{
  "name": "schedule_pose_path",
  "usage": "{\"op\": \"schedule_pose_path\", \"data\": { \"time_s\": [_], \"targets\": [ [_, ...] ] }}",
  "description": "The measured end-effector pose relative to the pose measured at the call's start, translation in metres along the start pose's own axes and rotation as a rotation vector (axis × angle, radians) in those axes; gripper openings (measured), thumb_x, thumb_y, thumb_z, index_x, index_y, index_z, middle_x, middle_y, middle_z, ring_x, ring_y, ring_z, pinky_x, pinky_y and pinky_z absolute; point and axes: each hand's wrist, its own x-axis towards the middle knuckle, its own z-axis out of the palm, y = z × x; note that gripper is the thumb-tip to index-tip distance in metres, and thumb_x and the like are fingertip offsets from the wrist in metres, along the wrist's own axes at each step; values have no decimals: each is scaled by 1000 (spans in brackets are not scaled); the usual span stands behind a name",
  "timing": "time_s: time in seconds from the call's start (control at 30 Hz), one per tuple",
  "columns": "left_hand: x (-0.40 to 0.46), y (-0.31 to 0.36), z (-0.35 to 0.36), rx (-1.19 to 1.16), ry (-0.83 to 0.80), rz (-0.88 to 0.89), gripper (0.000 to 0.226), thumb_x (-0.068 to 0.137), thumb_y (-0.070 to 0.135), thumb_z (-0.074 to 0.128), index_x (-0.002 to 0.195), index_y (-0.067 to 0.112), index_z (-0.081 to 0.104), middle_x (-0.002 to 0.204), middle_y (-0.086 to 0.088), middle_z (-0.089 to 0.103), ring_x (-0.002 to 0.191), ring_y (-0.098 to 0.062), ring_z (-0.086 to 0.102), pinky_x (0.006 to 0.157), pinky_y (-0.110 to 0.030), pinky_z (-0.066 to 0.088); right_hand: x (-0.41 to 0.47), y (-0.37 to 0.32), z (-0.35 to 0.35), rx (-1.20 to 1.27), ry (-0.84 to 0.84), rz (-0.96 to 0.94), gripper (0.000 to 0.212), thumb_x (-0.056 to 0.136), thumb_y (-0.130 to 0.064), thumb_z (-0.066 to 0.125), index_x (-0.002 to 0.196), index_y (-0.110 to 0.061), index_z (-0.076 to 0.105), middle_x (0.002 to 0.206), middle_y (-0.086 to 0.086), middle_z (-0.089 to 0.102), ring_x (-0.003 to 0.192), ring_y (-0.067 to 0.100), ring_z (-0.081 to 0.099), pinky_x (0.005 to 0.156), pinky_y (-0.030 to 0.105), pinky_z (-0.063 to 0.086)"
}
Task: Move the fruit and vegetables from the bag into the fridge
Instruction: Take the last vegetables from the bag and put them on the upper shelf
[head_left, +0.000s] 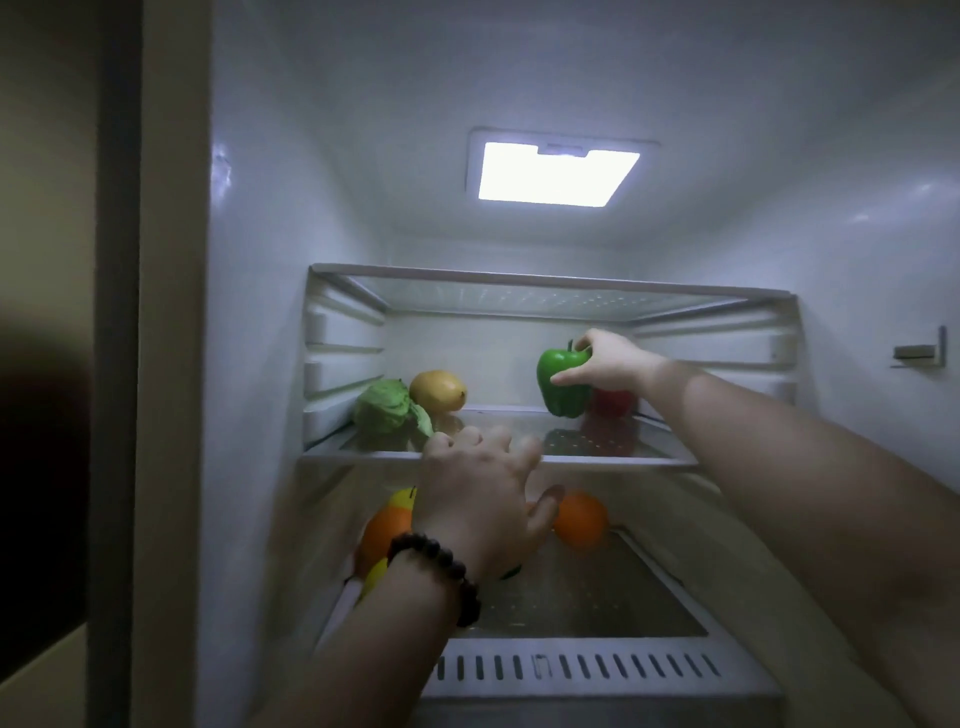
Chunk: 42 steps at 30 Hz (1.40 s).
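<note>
The red fruit or vegetable (615, 401) at the right edge of the middle glass shelf (597, 457) is mostly hidden behind the green bell pepper (562, 382) and the right hand (608, 364). The left hand (480, 499) is blurred at the fingers and covers part of the oranges (387, 535) and a yellow fruit (402, 500) below. Both forearms are cut off by the lower edge.

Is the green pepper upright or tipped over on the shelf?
Upright: the green pepper has its stem on top and base on the glass shelf, with the right hand gripping it.
</note>
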Motion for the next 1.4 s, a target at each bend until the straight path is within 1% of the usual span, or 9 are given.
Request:
{"op": "schedule_pose_path", "data": {
  "time_s": [0.1, 0.23, 0.4, 0.53, 0.67, 0.83, 0.93, 1.23, 1.4],
  "targets": [
    [1, 0, 3, -8, 32, 0, 42, 87, 61, 30, 114, 32, 46, 100, 5, 54, 91, -18, 49, 80, -38, 38, 23, -1, 8, -178, -107, -32, 73, 76, -49, 70, 133, -11, 44, 129, 9, 51, 112, 27, 51, 96, 35, 43],
    [0, 1, 3, -48, 76, -5, 40, 86, 59, 34, 112, 31, 48, 99, 3, 53, 91, -20, 48, 78, -38, 35, 48, 4, 20, -316, -119, -48, 74, 84, -47, 63, 141, -8, 36, 139, 14, 46, 124, 32, 46, 102, 35, 38],
    [0, 0, 4, -67, 85, -11, 37, 81, 56, 40, 104, 29, 52, 91, 3, 54, 85, -21, 49, 74, -39, 35, 61, 14, 33, -411, -9, -20, 60, 85, -48, 61, 124, -2, 51, 122, 19, 58, 108, 35, 55, 88, 34, 44],
    [1, 1, 4, -75, 68, -16, 37, 83, 53, 40, 109, 29, 49, 95, 3, 52, 88, -21, 47, 77, -39, 33, 60, 15, 30, -516, 11, -17, 59, 88, -49, 54, 118, 1, 56, 116, 20, 61, 105, 36, 56, 88, 34, 47],
    [1, 1, 3, -75, 59, -18, 38, 81, 54, 40, 110, 30, 50, 94, 3, 52, 88, -21, 47, 78, -39, 33, 54, 14, 26, -466, 11, 9, 59, 88, -46, 57, 120, 3, 52, 119, 21, 59, 106, 36, 56, 86, 34, 46],
    [0, 2, 0, -71, 27, -27, 41, 81, 56, 39, 112, 32, 48, 99, 4, 50, 93, -20, 46, 80, -40, 33, 26, 6, 3, -145, 64, -1, 74, 87, -45, 60, 139, 1, 36, 145, 18, 39, 131, 32, 40, 106, 34, 34],
    [0, 3, -2, -58, -18, -35, 43, 80, 57, 39, 114, 32, 47, 104, 3, 51, 100, -22, 46, 83, -41, 33, -8, -6, 0, -25, 94, -55, 73, 87, -48, 58, 141, -5, 36, 148, 13, 37, 134, 26, 37, 109, 31, 29],
    [2, 3, -10, -48, -105, -21, 48, 80, 56, 37, 120, 30, 45, 116, 1, 51, 111, -24, 43, 91, -44, 33, -126, -22, 15, 11, 174, -172, 52, 92, -51, 44, 133, -20, 46, 133, 7, 46, 125, 26, 43, 104, 40, 36],
    [-4, 6, -10, -75, -75, -53, 50, 81, 54, 36, 122, 28, 44, 118, -1, 50, 112, -23, 42, 93, -43, 32, -190, -5, 21, -68, 238, -130, 50, 95, -48, 38, 139, -24, 40, 141, 0, 42, 131, 16, 35, 103, 29, 28]
  ]
}}
